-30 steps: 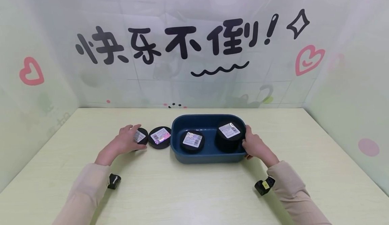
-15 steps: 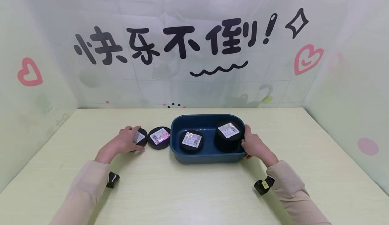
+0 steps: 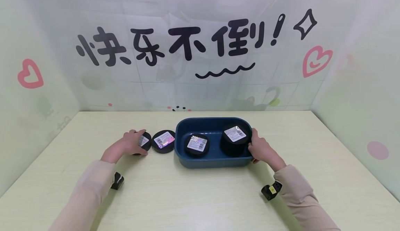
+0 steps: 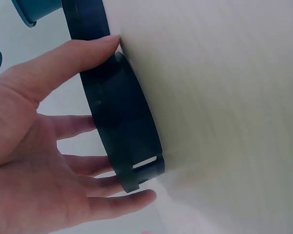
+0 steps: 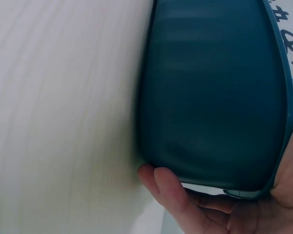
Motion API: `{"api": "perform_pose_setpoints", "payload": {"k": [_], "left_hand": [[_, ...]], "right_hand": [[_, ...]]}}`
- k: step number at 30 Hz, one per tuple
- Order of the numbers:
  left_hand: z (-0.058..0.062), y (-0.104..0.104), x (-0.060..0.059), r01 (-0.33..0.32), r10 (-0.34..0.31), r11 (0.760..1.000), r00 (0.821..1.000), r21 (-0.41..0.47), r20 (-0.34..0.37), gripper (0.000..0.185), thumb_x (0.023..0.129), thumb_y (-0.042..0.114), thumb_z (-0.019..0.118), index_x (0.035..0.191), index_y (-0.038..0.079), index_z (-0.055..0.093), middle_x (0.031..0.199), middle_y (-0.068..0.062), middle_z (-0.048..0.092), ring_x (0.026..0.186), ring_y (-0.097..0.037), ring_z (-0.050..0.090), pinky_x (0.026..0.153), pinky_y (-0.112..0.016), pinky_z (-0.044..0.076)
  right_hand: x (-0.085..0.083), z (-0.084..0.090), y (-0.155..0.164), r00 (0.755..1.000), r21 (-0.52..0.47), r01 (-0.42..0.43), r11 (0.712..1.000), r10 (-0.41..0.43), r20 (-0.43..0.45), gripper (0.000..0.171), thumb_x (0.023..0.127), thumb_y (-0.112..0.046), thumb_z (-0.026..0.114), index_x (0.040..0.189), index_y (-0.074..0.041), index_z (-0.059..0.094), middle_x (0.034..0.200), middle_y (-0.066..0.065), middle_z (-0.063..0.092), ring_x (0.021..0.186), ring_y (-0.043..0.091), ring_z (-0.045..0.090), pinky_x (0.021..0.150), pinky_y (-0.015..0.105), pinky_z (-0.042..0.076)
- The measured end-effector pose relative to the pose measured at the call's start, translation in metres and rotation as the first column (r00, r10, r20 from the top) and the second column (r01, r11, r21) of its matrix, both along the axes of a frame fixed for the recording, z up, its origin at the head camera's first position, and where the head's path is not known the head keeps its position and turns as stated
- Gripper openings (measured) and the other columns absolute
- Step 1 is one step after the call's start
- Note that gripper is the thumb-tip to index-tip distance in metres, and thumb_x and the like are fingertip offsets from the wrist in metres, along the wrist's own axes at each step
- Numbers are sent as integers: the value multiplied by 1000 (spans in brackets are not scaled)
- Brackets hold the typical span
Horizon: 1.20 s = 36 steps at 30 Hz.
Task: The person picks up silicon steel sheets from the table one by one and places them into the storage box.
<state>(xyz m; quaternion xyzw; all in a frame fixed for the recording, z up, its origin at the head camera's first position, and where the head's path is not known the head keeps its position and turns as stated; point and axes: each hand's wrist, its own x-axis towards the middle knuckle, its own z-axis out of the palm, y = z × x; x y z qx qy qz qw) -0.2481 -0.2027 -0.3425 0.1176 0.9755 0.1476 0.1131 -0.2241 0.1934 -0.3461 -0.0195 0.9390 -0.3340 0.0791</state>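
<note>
In the head view my left hand (image 3: pixel 129 144) holds a flat round black case (image 3: pixel 144 141) with a white label, its thumb at the near side. The left wrist view shows the thumb and fingers about the case's dark side wall (image 4: pixel 124 119), which has a slot at one end. Between that case and a blue plastic bin (image 3: pixel 215 163) lies a second black case (image 3: pixel 164 142). My right hand (image 3: pixel 264 149) grips the bin's right end, fingertips (image 5: pixel 168 183) low on its wall. Inside the bin, one labelled case (image 3: pixel 197 144) sits left and a taller black stack (image 3: pixel 235 135) right.
The pale wooden table (image 3: pixel 193 199) extends in front of the bin and to both sides. A printed wall sheet (image 3: pixel 200 95) closes off the back, with side panels left and right. A small black device (image 3: pixel 272 190) hangs at each wrist.
My left wrist and sleeve have shifted slightly, while the hand stays at the same case. The right hand, the bin and the other cases keep their places.
</note>
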Motion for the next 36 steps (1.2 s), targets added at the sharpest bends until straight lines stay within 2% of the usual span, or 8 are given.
{"api": "perform_pose_setpoints", "payload": {"k": [8,13,23,36], "left_hand": [[3,1,-7,12,-11,999,998,-30,55,83,68,22,72,130,-12,29,115,-39,36,102,-49,39,83,-57,36],[3,1,-10,-5,9,999,997,-41,82,85,67,25,73,131,-11,30,116,-37,36,103,-46,40,83,-56,37],[2,0,-13,29,-28,998,999,-57,19,82,63,23,74,125,-14,35,107,-35,44,94,-41,47,81,-52,40],[6,-1,-8,11,-5,996,997,-86,71,82,64,24,74,126,-14,35,112,-35,42,98,-41,45,83,-52,39]], "right_hand": [[1,0,1,1000,0,-8,1000,8,-12,42,86,2,32,125,3,16,81,42,48,41,23,56,41,34,47],[1,-1,1,1000,-1,-8,1000,8,-13,41,87,2,32,125,3,16,81,41,49,40,23,56,40,34,47],[0,-1,1,1000,6,-11,1000,11,-15,41,87,2,32,125,3,16,79,40,49,41,24,56,40,34,47],[0,-1,1,1000,-7,-6,1000,6,-3,44,86,2,32,127,2,15,81,42,48,42,24,57,41,34,47]]}}
